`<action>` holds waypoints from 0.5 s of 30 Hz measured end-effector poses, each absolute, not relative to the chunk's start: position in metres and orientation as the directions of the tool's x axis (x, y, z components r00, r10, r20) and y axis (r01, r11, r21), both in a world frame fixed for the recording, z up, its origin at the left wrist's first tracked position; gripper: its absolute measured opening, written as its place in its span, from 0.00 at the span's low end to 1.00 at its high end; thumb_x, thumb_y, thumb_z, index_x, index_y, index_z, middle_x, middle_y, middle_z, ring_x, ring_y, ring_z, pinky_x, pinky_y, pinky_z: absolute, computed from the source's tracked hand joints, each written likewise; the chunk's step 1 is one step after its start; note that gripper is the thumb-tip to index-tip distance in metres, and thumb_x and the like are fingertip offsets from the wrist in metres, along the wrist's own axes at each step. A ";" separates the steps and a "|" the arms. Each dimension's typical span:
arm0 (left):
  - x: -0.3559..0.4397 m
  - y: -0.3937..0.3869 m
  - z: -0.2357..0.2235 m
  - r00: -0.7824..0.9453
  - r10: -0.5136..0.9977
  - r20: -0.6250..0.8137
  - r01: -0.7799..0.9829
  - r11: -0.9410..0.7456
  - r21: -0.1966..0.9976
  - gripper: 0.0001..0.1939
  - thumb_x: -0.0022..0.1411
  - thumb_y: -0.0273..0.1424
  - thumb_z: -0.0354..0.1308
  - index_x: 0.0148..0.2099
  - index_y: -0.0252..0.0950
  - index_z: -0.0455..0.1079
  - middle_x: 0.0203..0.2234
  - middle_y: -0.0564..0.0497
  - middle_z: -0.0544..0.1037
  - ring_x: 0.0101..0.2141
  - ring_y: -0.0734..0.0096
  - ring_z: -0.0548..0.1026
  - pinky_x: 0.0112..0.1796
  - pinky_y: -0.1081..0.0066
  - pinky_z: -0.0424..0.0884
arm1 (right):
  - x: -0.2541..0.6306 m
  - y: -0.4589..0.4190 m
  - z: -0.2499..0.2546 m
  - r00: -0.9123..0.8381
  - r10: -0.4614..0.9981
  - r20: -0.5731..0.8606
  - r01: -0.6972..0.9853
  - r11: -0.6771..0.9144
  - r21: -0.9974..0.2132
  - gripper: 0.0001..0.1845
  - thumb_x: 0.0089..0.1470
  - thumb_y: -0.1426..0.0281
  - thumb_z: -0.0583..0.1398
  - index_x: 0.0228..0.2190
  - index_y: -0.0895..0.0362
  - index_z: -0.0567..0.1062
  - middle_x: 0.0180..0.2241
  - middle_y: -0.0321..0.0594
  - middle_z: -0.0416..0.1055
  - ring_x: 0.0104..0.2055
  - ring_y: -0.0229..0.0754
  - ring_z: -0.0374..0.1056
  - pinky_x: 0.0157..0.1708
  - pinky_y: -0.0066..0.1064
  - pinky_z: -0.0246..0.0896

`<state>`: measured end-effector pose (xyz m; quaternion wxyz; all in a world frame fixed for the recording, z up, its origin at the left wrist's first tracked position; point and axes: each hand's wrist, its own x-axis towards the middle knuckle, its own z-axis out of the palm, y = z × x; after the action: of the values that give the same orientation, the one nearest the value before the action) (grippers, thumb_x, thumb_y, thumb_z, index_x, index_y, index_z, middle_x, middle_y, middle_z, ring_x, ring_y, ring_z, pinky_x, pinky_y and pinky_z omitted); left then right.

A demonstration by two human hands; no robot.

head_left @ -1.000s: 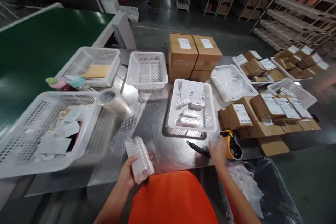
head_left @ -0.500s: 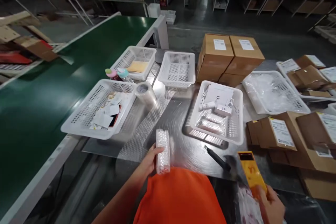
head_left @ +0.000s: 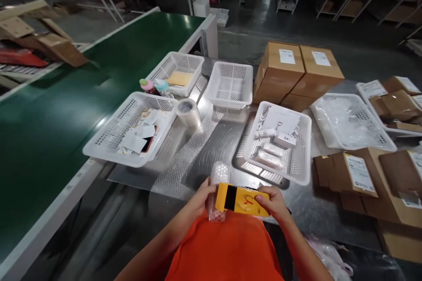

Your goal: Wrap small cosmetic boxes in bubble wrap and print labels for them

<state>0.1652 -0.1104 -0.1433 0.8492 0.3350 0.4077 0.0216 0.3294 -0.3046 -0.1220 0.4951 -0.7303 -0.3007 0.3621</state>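
My left hand (head_left: pixel 201 198) is closed around a small upright package in bubble wrap (head_left: pixel 220 173), close against the orange clothing at my front. My right hand (head_left: pixel 274 204) grips a yellow tape dispenser (head_left: pixel 252 202) with a black band and a red mark. It lies sideways across the package, and its left end comes close to my left fingers. Part of the package is hidden behind it. Whether the dispenser touches the wrap, I cannot tell. A dark-handled cutter lies mostly covered by my right hand.
Right of centre, a white basket (head_left: pixel 306 153) holds wrapped items and small boxes. Cartons (head_left: pixel 349 175) pile up on the right, with taller boxes (head_left: pixel 283 63) behind. A clear tape roll (head_left: pixel 188 113) stands beside a basket of papers (head_left: pixel 108 145). A green conveyor (head_left: pixel 82 83) runs along the left.
My right hand has brought the yellow tape dispenser from the lower right to the package, turning it sideways. My left hand and the package have shifted slightly right.
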 end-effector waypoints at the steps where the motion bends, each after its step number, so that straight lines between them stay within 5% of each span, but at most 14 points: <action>1: 0.163 -0.110 -0.141 0.662 0.312 -0.681 0.236 0.776 0.585 0.21 0.41 0.30 0.69 0.40 0.38 0.70 0.29 0.54 0.78 0.31 0.66 0.76 0.35 0.69 0.71 | 0.332 -0.307 -0.121 0.544 0.798 -0.258 0.097 -0.365 -0.926 0.34 0.44 0.37 0.59 0.15 0.56 0.67 0.15 0.33 0.56 0.19 0.34 0.51 0.19 0.28 0.44; 10: 0.151 -0.107 -0.134 0.755 0.239 -0.611 0.288 0.717 0.635 0.32 0.45 0.46 0.73 0.50 0.39 0.70 0.44 0.45 0.78 0.51 0.55 0.74 0.52 0.62 0.66 | 0.338 -0.311 -0.083 0.508 0.811 -0.290 0.282 -0.475 -0.833 0.34 0.50 0.40 0.56 0.13 0.54 0.58 0.13 0.31 0.49 0.19 0.33 0.48 0.18 0.28 0.38; 15: 0.152 -0.113 -0.139 0.732 0.335 -0.593 0.320 0.600 0.733 0.34 0.45 0.51 0.72 0.48 0.38 0.67 0.45 0.44 0.76 0.51 0.53 0.73 0.51 0.61 0.67 | 0.328 -0.309 -0.055 0.546 0.764 -0.344 0.373 -0.589 -0.717 0.30 0.51 0.44 0.55 0.14 0.54 0.56 0.14 0.31 0.50 0.19 0.32 0.47 0.19 0.29 0.36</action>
<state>0.1516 -0.1127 -0.1389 0.8160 0.4474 0.3661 0.0046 0.3278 -0.3093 -0.0550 0.2961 -0.8277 -0.3433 0.3306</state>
